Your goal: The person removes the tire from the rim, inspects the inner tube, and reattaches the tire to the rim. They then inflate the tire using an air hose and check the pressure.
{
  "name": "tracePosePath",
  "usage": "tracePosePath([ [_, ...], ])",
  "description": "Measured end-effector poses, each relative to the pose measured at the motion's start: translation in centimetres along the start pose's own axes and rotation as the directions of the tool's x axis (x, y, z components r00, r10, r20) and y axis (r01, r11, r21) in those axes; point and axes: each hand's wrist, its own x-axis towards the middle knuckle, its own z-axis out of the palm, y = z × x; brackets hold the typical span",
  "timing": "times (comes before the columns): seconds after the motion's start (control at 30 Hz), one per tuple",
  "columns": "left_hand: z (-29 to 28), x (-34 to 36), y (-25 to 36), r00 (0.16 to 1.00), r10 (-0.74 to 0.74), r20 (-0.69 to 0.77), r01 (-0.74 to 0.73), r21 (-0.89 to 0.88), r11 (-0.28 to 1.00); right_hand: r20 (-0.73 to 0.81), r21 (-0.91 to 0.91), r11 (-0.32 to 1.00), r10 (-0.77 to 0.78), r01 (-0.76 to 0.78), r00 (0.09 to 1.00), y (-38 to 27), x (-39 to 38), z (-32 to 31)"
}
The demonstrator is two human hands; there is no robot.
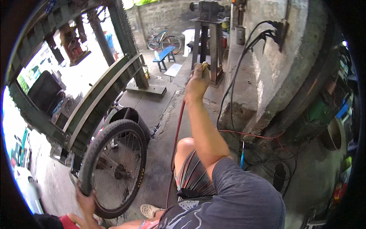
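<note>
My left hand (87,203) is closed on the knobby black tyre of a bicycle wheel (90,164), low on its near side. The wheel stands upright and leans a little, with its spokes and dark hub facing me. Stretched out ahead, my right hand (198,82) grips a red hose (178,133) near a brass-coloured end fitting (205,65). From that fist the hose hangs down past my bent knee. My fingers partly hide the fitting.
A heavy steel frame (103,91) rises at the left behind the wheel. Ahead stand a blue bench (164,54), a parked bicycle (167,42) and a metal stand (207,45) carrying a machine. Black cables (241,65) hang by the concrete wall; others tangle across the floor at right.
</note>
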Motion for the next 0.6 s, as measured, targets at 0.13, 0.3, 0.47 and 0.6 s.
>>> tracePosePath([
  [0.13, 3.9, 1.0, 1.0, 0.999, 0.039, 0.023, -0.04, 0.06, 0.997, -0.109, -0.537, 0.721, -0.575, 0.438, 0.811, 3.2, 9.2, -12.2],
  [0.3, 3.3, 0.8, -2.0, 0.994, -0.018, -0.11, 0.031, 0.117, 0.993, -0.03, -0.701, 0.614, -0.534, 0.362, 0.845, -0.9, 5.1, -12.0],
  [0.47, 2.7, 1.4, -4.2, 0.984, 0.064, -0.166, -0.05, 0.087, 0.995, -0.079, -0.907, 0.395, -0.499, 0.145, 0.863, -2.1, 7.8, -11.9],
  [0.6, 4.5, 1.1, -2.5, 0.984, 0.058, -0.167, -0.047, 0.071, 0.996, 0.043, -0.849, 0.414, -0.566, 0.329, 0.824, -3.4, 14.3, -13.4],
])
